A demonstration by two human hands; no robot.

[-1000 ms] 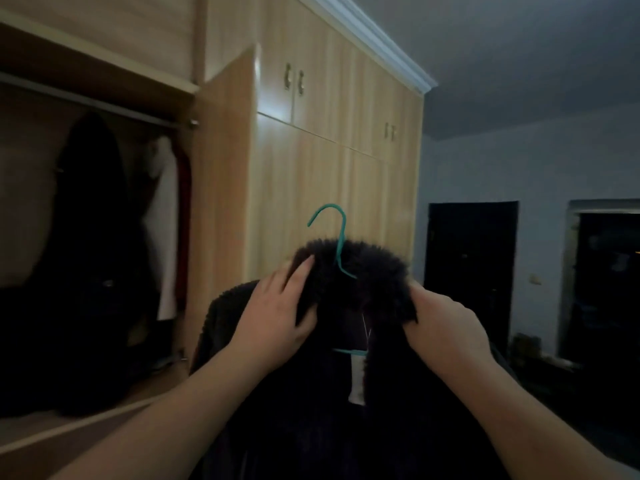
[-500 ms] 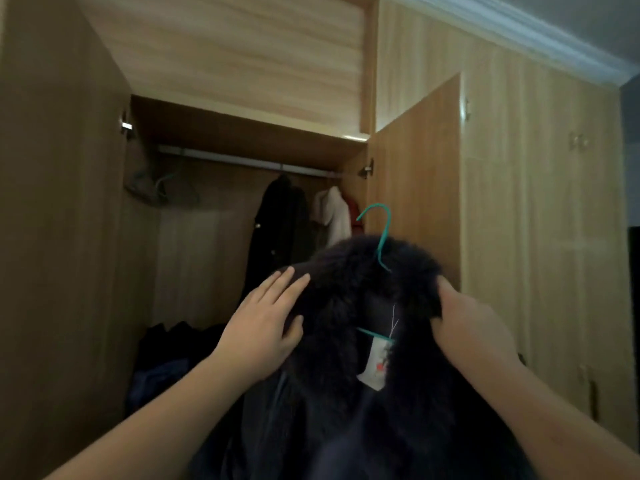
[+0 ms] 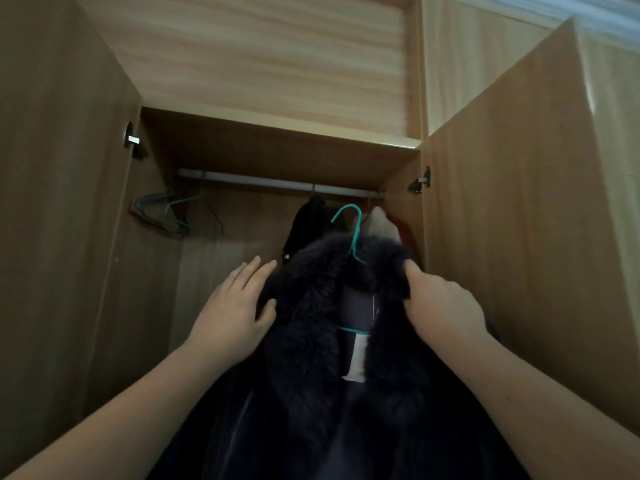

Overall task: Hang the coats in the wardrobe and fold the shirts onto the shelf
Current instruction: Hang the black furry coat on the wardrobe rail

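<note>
— So, what do you count?
— One wardrobe (image 3: 277,81), both doors open, one rail (image 3: 277,183). I see one dark fur-collared coat (image 3: 311,341) on a teal hanger (image 3: 353,233), held below the rail.
— Hands?
— Left hand (image 3: 235,313) lies flat on the collar; right hand (image 3: 440,306) clutches it. One white tag (image 3: 356,358), unreadable.

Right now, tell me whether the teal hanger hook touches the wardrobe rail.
Apart. The head view shows the teal hanger hook below the wardrobe rail, with a gap between.
</note>
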